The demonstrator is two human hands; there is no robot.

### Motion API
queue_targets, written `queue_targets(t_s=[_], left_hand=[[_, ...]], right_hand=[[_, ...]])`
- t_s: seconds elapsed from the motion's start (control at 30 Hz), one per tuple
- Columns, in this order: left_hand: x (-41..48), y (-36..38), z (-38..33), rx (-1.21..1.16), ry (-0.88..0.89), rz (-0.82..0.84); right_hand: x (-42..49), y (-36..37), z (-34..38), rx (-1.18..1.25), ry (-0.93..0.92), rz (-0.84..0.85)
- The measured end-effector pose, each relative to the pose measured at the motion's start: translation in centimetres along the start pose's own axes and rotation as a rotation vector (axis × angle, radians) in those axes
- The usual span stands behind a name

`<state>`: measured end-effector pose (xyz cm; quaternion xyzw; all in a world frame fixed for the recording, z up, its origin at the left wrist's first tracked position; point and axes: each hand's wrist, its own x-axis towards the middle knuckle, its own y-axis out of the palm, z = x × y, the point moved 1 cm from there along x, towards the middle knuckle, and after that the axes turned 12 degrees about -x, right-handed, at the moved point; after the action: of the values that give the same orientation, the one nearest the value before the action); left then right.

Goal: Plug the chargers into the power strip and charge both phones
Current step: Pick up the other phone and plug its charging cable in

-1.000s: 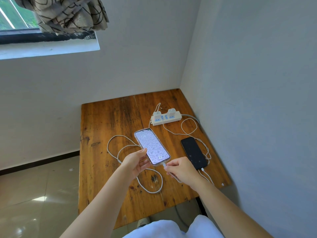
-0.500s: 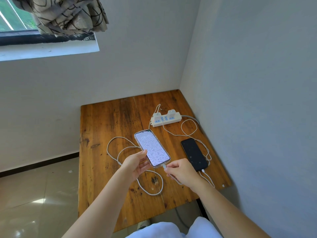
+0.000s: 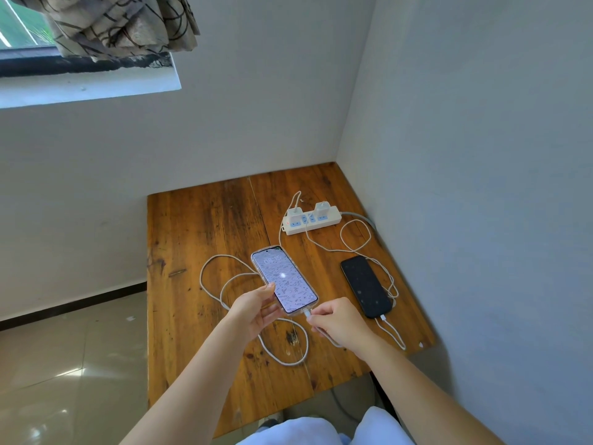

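Bottom of frame: two bare forearms reach up from the lower edge over a wooden table [image 3: 192, 239] set in a room corner.

Left hand [image 3: 253, 308], centre frame — fingers curled round the lower left edge of the lit phone [image 3: 284, 279], thumb on its rim, holding it tilted above the tabletop. Right hand [image 3: 340, 322], just right of it — fingertips pinched shut on the white cable plug [image 3: 307, 314] at the phone's bottom edge; the plug meets the phone's port. The lit screen shows a pale patterned wallpaper and a clock.

Below and left of the hands, the long white cable [image 3: 224, 284] lies in loose loops on the wood.

Right of the hands, apart from them: dark phone [image 3: 365, 285] flat on the table, screen off, a second white cable [image 3: 390, 330] plugged into its near end.

Farther up — white power strip [image 3: 313, 221], two white chargers [image 3: 322, 208] seated in it, both cables running to it.

Upper left of frame: window sill and patterned curtain [image 3: 122, 25].
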<state>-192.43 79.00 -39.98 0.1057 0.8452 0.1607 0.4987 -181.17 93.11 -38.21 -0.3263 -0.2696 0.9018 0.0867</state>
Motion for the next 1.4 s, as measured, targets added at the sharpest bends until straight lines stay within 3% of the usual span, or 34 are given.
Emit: queue_targets(t_s=[0.6,1.0,1.4], left_hand=[[1.5,-0.3,-0.3,0.027,-0.026,0.006],[6.3,-1.4,1.0,0.106,-0.114,-0.071],[13.3,-1.6,2.7,0.221,-0.146,-0.120]], right_hand=[[1.3,0.7,-0.3,-0.023,0.043,-0.004],[5.4,3.5,-3.0,-0.181,0.151,0.057],[10.4,6.8,-7.1,-0.236,0.270,-0.059]])
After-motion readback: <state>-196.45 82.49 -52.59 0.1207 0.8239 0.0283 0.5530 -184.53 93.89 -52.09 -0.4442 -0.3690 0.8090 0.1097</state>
